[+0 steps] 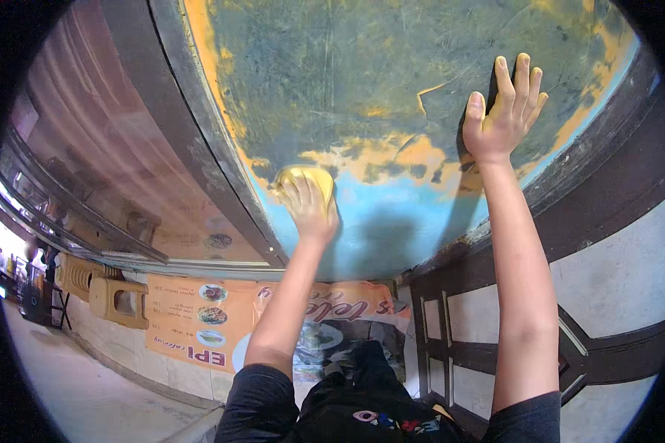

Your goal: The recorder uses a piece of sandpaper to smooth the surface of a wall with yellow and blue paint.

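My left hand (309, 210) is closed over a yellow sponge-like pad (321, 180), pressing it to the panel near its left edge. The pad's exact kind is hard to make out under the fingers. A broad panel (391, 81) spans the top of the view, patched dark green-grey and orange, with a light blue band (373, 210) at the near end. Flat against the dark part, at the right, lies my right hand (504, 122), fingers stretched out and holding nothing. A thin orange crack-like line shows in the surface left of it.
Dark wooden framing (192, 125) borders the panel, with a glossy reflecting surface (118, 96) to the left. Brown plastic stools (122, 304) stand at lower left. An orange printed banner (177, 317) lies beyond my arms; a dark-framed white panelled piece (488, 362) is at right.
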### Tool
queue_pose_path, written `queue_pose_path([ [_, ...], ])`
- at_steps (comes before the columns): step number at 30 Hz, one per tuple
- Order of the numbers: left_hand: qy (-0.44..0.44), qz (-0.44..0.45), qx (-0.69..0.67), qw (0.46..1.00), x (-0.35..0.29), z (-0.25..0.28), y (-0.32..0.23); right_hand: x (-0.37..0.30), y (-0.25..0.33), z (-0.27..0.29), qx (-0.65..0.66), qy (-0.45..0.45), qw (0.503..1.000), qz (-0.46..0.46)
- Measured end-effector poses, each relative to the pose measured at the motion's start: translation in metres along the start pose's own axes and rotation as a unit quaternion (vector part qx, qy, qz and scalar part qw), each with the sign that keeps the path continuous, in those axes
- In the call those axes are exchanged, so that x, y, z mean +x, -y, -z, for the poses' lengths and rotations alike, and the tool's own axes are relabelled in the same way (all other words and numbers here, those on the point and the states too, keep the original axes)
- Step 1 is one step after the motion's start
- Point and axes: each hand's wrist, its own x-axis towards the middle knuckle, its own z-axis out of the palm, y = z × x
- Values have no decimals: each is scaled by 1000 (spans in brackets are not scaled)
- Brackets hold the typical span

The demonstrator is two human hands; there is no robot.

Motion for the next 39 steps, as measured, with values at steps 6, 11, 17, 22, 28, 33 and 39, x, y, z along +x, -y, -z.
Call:
queue_pose_path([
  [6,136,40,-17,990,-50,-11,-10,-3,0,-1,-5,0,1000,1],
  [11,-41,-30,-28,998,26,1,-17,-1,-3,-1,9,-8,1000,10],
  [17,85,-3,-5,996,-49,-9,-1,-2,2,-3,11,1,1000,-1],
  [22,-11,-1,-48,999,18,5,-20,0,-5,1,8,-5,1000,7],
  [28,138,21,-14,990,-61,-7,-6,-3,2,-3,6,-5,1000,-1],
  [33,1,21,-43,999,24,8,-25,-1,-3,1,-1,-2,1000,3],
  [39,58,38,-52,996,-37,-8,-8,1,0,0,12,-11,1000,6],
])
